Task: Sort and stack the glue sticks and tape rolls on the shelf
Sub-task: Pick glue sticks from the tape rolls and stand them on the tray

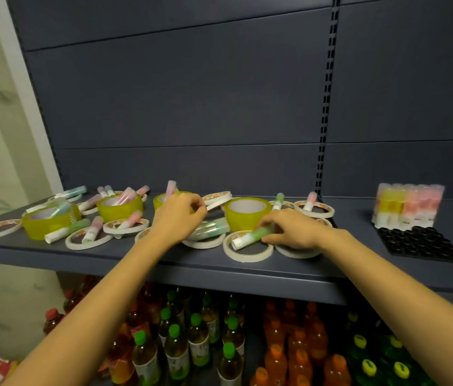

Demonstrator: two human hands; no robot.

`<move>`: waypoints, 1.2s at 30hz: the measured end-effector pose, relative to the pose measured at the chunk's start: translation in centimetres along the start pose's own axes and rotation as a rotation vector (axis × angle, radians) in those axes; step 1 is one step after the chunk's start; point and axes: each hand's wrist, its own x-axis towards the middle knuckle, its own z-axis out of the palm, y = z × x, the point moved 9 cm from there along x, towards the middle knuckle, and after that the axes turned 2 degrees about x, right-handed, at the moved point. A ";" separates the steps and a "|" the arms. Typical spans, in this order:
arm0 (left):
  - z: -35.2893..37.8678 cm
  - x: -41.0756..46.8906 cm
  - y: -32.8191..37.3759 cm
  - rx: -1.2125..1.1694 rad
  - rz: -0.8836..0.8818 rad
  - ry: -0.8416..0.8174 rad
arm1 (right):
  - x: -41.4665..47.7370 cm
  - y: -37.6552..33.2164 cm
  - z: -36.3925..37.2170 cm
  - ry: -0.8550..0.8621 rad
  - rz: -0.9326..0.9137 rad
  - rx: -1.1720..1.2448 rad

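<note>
Glue sticks and tape rolls lie mixed on the dark grey shelf (289, 271). My right hand (294, 231) grips a green-and-white glue stick (250, 236) lying across a thin white tape ring (247, 253). Just behind it stands a wide yellow tape roll (247, 214). My left hand (178, 215) is curled, its fingertips at the edge of a tilted thin white tape roll (217, 199); whether it grips that roll is unclear. A pink glue stick (171, 188) pokes up behind this hand. Between my hands lies another green glue stick (208, 228).
More yellow rolls (121, 208) (48, 221), white rings and loose glue sticks cover the shelf's left part. At the right, upright yellow and pink glue sticks (407, 206) stand at the back of a black holder tray (421, 245). Drink bottles (200, 344) fill the lower shelf.
</note>
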 end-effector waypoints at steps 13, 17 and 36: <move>3.9 0.6 -0.1 0.060 0.263 -0.193 | -2.4 -1.1 -5.7 0.490 0.061 0.379; 4.0 1.0 0.4 0.168 0.320 -0.134 | -3.3 -1.3 -6.1 0.545 0.110 0.382; 0.4 2.4 5.9 -0.443 0.203 0.002 | -9.0 4.6 -8.6 0.681 0.231 0.309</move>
